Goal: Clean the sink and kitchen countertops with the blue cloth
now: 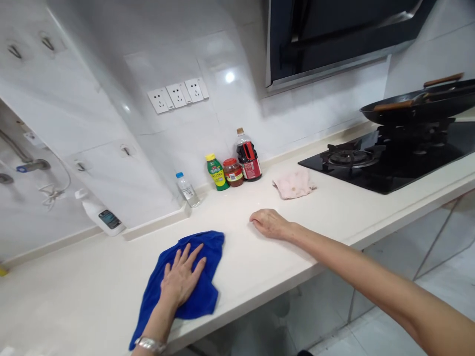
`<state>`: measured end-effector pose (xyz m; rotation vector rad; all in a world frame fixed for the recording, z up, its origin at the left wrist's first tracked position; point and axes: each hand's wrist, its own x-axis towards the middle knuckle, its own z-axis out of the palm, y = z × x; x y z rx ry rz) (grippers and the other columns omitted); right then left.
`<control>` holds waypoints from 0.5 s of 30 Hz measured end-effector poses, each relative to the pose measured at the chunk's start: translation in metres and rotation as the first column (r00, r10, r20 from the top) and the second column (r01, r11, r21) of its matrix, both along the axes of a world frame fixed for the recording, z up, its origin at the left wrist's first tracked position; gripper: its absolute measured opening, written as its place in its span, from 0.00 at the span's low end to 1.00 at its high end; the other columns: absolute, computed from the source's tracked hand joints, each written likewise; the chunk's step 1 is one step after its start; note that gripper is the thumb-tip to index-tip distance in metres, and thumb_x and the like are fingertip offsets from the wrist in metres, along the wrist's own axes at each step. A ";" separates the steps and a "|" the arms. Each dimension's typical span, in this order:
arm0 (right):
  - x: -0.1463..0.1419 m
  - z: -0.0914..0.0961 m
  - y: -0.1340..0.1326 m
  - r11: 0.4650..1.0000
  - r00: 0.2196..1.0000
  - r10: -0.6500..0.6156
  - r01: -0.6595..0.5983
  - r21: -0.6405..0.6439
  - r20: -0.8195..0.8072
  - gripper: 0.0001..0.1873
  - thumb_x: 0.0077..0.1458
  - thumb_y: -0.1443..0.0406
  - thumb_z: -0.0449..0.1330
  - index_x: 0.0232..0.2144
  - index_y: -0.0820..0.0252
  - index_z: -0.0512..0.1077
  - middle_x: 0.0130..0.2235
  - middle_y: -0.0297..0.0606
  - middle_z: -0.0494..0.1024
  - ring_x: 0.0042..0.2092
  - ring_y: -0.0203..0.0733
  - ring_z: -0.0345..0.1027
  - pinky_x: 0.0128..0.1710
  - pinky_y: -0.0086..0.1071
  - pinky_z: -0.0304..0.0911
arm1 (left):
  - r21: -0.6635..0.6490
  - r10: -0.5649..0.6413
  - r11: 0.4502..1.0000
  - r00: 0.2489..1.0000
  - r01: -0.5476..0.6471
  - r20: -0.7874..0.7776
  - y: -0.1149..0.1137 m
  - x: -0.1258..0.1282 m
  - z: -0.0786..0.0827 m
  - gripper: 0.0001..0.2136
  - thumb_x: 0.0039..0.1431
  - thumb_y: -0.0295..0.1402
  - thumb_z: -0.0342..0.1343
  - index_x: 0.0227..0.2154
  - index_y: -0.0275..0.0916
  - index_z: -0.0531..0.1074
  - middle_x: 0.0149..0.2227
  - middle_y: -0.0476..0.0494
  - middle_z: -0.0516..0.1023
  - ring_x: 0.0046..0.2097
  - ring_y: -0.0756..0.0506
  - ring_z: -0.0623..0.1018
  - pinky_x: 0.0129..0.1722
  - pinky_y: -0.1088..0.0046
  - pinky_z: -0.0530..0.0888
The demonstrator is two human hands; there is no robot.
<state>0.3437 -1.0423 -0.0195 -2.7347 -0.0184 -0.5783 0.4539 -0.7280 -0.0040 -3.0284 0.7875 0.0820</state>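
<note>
A blue cloth (210, 257) lies spread on the white countertop (256, 272), one corner reaching the front edge. My left hand (181, 279) presses flat on it with the fingers spread; a silver bracelet is on that wrist. To the right, my right hand (269, 223) rests on the bare counter, closed in a loose fist, with no object visible in it. Behind that hand lies a folded pale pink cloth (295, 185) with stains, not touched by either hand.
Along the wall stand a clear blue-capped bottle (187, 190), a green yellow-capped bottle (217, 173), a red-lidded jar (233, 172) and a dark sauce bottle (249, 158). A white bottle (102, 213) leans left. Right are a gas hob (393, 168) and wok (411, 111), beneath a range hood (334, 34).
</note>
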 end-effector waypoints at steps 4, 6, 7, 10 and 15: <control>-0.003 -0.008 0.005 0.998 0.999 0.004 -0.006 -0.065 -0.034 0.15 0.60 0.74 0.54 0.45 0.67 0.77 0.47 0.47 0.81 0.50 0.46 0.73 0.51 0.35 0.63 | 0.009 0.160 0.987 0.987 -0.160 0.011 0.019 0.031 0.000 0.29 0.69 0.51 0.33 0.71 0.55 0.47 0.75 0.50 0.41 0.74 0.35 0.40 0.72 0.48 0.46; -0.004 -0.004 0.014 0.992 0.998 -0.003 -0.005 -0.123 -0.063 0.13 0.58 0.73 0.56 0.43 0.68 0.77 0.45 0.49 0.80 0.49 0.49 0.72 0.50 0.37 0.63 | 0.019 0.218 0.976 0.976 -0.218 0.018 0.024 0.035 0.000 0.30 0.69 0.51 0.31 0.72 0.54 0.47 0.75 0.49 0.40 0.74 0.33 0.40 0.71 0.48 0.46; -0.004 -0.002 0.018 0.989 0.997 -0.009 -0.003 -0.149 -0.075 0.11 0.57 0.73 0.56 0.41 0.68 0.77 0.45 0.50 0.79 0.48 0.50 0.71 0.50 0.38 0.63 | 0.023 0.233 0.972 0.972 -0.233 0.021 0.026 0.034 0.000 0.30 0.69 0.50 0.30 0.72 0.53 0.46 0.75 0.49 0.40 0.74 0.33 0.41 0.71 0.48 0.47; -0.005 0.006 0.027 0.982 0.994 -0.020 0.000 -0.190 -0.103 0.12 0.57 0.74 0.56 0.40 0.68 0.77 0.44 0.53 0.77 0.49 0.52 0.70 0.49 0.40 0.64 | 0.040 0.277 0.960 0.960 -0.279 0.034 0.025 0.026 0.003 0.30 0.69 0.50 0.29 0.72 0.53 0.45 0.75 0.49 0.41 0.74 0.31 0.43 0.71 0.48 0.48; -0.005 0.008 0.035 0.983 0.987 0.116 -0.130 -0.132 -0.107 0.15 0.55 0.77 0.55 0.44 0.69 0.75 0.44 0.50 0.78 0.49 0.49 0.71 0.50 0.39 0.65 | 0.082 0.420 0.902 0.905 -0.425 0.067 -0.003 -0.012 0.005 0.31 0.69 0.49 0.28 0.72 0.48 0.47 0.75 0.44 0.41 0.73 0.26 0.46 0.69 0.41 0.50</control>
